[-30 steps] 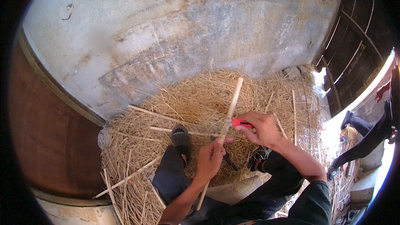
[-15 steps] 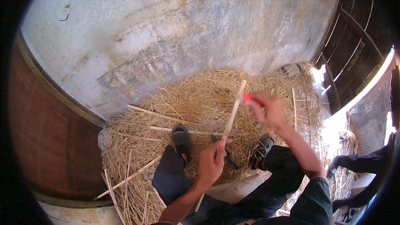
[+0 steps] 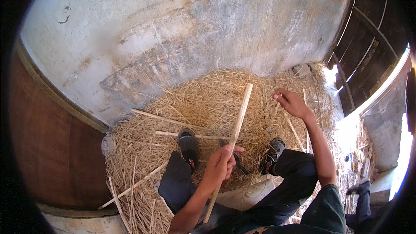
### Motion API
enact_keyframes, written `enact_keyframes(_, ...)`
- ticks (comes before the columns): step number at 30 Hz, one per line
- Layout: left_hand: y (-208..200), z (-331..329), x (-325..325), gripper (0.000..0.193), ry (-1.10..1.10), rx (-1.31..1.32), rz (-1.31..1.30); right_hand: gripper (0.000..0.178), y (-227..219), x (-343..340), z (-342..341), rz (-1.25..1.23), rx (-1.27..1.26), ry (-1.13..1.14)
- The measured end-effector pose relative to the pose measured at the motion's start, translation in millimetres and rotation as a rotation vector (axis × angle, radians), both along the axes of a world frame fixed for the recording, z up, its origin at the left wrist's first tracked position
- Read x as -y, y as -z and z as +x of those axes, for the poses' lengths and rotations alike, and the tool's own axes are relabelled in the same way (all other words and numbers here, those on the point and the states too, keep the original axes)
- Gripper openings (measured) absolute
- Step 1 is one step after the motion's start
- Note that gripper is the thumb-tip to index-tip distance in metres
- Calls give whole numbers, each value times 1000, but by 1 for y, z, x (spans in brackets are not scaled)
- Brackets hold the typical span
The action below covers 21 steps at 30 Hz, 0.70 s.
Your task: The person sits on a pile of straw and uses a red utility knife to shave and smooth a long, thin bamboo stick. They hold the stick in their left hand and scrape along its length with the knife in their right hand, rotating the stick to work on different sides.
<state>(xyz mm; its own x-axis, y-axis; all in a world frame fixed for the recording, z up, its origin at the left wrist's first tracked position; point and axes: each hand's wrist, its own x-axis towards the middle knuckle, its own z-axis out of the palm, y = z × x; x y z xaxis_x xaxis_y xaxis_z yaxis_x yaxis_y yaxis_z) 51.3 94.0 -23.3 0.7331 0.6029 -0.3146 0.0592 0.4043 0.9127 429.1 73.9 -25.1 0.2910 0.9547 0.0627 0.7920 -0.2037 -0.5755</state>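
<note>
My left hand (image 3: 219, 166) is closed around a pale, split wooden stick, perhaps bamboo (image 3: 241, 115), which slants up and away from my lap, its far end tipped right. To the right of that stick's tip, my right hand (image 3: 291, 103) is raised in a pinch, apart from the stick. A small red object (image 3: 274, 96) just shows at its fingertips; the fingers hide the rest. Beneath my left hand, between my feet, lies a dark tool-like thing (image 3: 241, 165), partly covered, its kind unclear.
Loose straw (image 3: 208, 91) covers the ground up to a stained wall (image 3: 195, 30). Several pale sticks (image 3: 171, 120) lie on it. My shoes (image 3: 187, 145) rest either side of the dark thing. A brown panel (image 3: 56, 138) stands left; another person's leg (image 3: 362, 199) shows at lower right.
My right hand has moved right, away from the stick, and less of the red object shows. The held stick has shifted slightly. The other person's legs have moved lower in the picture.
</note>
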Motion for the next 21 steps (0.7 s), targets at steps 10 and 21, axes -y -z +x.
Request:
enact_keyframes(10, -6, 3, -4, 50, -8, 48, -55, 41, -1, 3, -13, -4, -232, -96)
enact_keyframes(21, -9, 6, -5, 51, 30, 62, -59, 29, -25, 12, -52, 265, -347, -9)
